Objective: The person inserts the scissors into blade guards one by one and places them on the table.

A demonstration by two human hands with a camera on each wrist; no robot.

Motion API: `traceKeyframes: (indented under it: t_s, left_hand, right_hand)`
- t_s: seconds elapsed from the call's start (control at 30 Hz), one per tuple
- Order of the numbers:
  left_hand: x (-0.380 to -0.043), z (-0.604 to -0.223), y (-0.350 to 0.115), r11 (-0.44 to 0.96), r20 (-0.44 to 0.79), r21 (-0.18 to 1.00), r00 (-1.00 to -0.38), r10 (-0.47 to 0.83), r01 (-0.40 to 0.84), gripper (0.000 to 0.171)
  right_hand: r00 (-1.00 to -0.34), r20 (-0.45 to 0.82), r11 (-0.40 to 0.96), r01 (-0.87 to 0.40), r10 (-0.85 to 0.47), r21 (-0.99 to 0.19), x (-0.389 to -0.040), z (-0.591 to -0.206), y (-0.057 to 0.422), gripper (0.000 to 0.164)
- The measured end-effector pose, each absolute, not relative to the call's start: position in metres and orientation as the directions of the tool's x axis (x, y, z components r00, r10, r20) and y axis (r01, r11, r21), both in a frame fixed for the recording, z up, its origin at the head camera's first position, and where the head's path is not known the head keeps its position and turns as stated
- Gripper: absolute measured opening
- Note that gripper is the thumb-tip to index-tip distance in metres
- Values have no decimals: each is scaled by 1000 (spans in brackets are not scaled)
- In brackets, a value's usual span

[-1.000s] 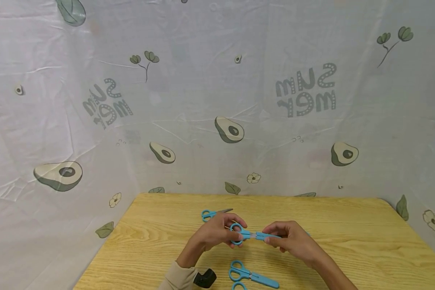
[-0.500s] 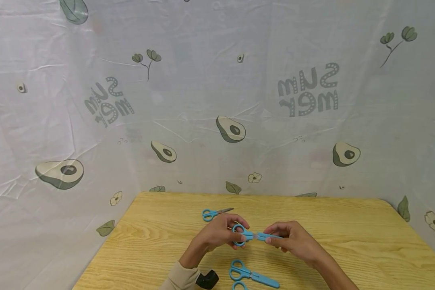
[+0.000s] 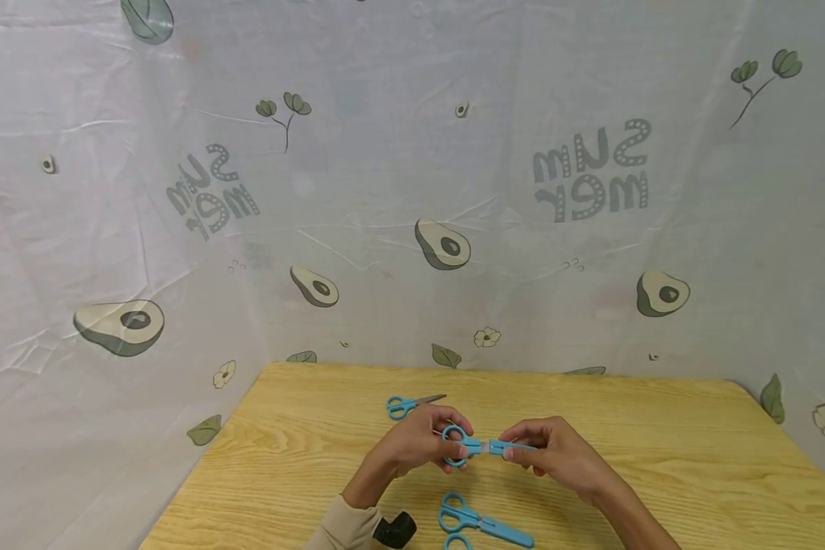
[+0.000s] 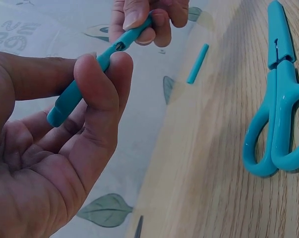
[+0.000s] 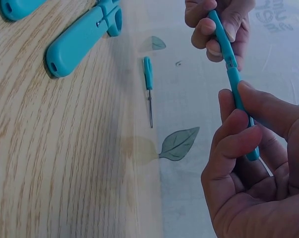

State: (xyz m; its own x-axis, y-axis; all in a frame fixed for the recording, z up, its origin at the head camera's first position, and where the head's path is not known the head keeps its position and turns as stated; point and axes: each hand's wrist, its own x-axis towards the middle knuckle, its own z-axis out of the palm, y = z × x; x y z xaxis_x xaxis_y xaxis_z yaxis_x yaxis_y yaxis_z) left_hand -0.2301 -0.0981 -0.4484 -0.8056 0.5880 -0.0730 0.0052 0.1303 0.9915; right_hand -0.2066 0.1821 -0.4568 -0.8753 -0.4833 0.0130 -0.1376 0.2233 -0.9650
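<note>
In the head view my left hand pinches a pair of blue-handled scissors by the handles, above the table. My right hand pinches the blue blade cover between thumb and fingers. Cover and handles lie in one line, with a short stretch of blade showing between them. The right wrist view shows this joint edge-on, the cover pointing toward my right palm. Below the hands lies another pair of scissors with its cover on.
Bare-bladed scissors lie behind my left hand. At the bottom edge another blue handle ring shows. A loose blue cover lies on the wooden table. Behind the table hangs a printed sheet.
The held scissors have straightened into line with the cover, and the blade gap looks a little narrower. The hands otherwise keep their places; the head view has shifted slightly.
</note>
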Motion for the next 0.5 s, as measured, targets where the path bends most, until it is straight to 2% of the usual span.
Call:
traceKeyframes:
  t_s: [0.5]
  left_hand:
    - [-232, -448, -92, 167, -87, 986, -819, 567, 11, 19]
  right_hand:
    - [-885, 8, 228, -129, -466, -965, -207, -457, 184, 37]
